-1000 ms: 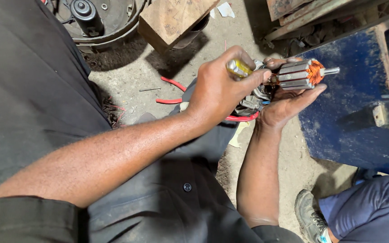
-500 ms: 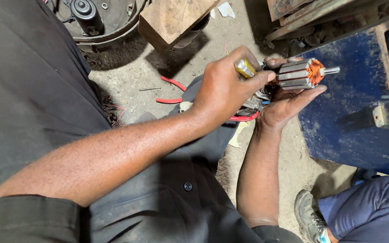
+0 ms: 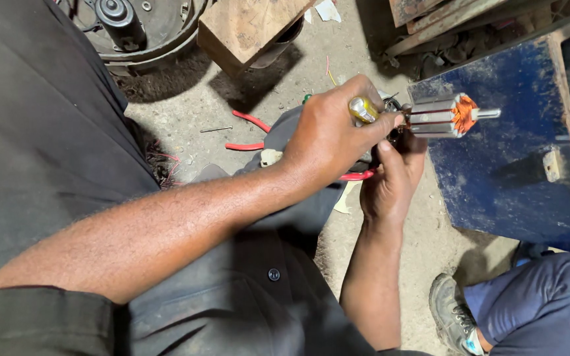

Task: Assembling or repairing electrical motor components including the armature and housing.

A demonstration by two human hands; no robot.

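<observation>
My left hand [image 3: 328, 142] is closed around a yellow-handled tool [image 3: 363, 109], whose tip points into the left end of a motor armature [image 3: 440, 115]. The armature is a grey slotted cylinder with orange copper windings and a short steel shaft sticking out to the right. It is held level above the ground. My right hand [image 3: 390, 181] comes up from below and grips the armature's left end, with the thumb beside the tool. The tool's tip and that end of the armature are hidden by my fingers.
Red-handled pliers [image 3: 249, 122] lie on the dusty concrete behind my hands. A wooden block [image 3: 249, 26] and a round metal housing [image 3: 140, 26] sit at the top. A blue metal panel [image 3: 503, 178] stands at right. Another person's shoe [image 3: 453, 316] and blue trouser leg [image 3: 542, 303] are at lower right.
My right hand has shifted from cupping under the armature with fingers stretched out to gripping its left end. My left hand with the tool has edged right, closer to the armature.
</observation>
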